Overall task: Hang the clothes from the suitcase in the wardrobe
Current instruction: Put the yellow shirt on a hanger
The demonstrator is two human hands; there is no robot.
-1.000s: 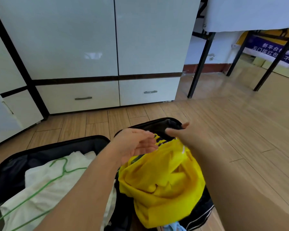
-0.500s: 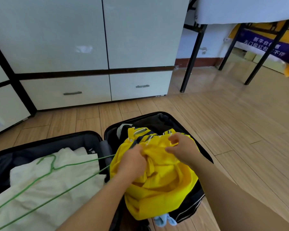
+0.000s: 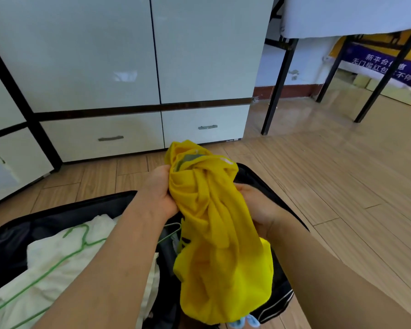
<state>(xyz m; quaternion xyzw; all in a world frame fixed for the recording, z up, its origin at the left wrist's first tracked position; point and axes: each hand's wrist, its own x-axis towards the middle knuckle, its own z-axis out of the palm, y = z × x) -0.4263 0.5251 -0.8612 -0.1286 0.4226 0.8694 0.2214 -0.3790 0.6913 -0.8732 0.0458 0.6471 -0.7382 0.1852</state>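
At the far left, an open black suitcase (image 3: 57, 210) is lying flat on the wooden floor (image 3: 342, 186), and its left half is holding a rumpled white garment (image 3: 57, 264) with green wire hangers (image 3: 78, 236) lying across it. Behind it, the white wardrobe (image 3: 128, 55) is standing with its doors closed, two drawers with metal handles sitting along its base. Moving toward the middle, the person's left hand (image 3: 160, 193) is gripping the upper left side of a bunched yellow shirt (image 3: 214, 233), fingers curled into the cloth. The shirt is being held up above the right half of the suitcase, its top rising in front of the wardrobe's drawers while its lower part is hanging down in loose folds over dark clothing with white stripes (image 3: 275, 302). A bit of pale blue fabric (image 3: 244, 322) is peeking out just under the shirt's bottom edge. On the other side, the right hand (image 3: 256, 207) is clutching the shirt's right edge, the two hands sitting a little apart with the twisted fabric between them. Farther right, black metal legs (image 3: 279, 84) are holding up a frame covered in white cloth (image 3: 342, 15), and a purple and yellow banner (image 3: 384, 65) with white lettering is lying beneath it against the wall.
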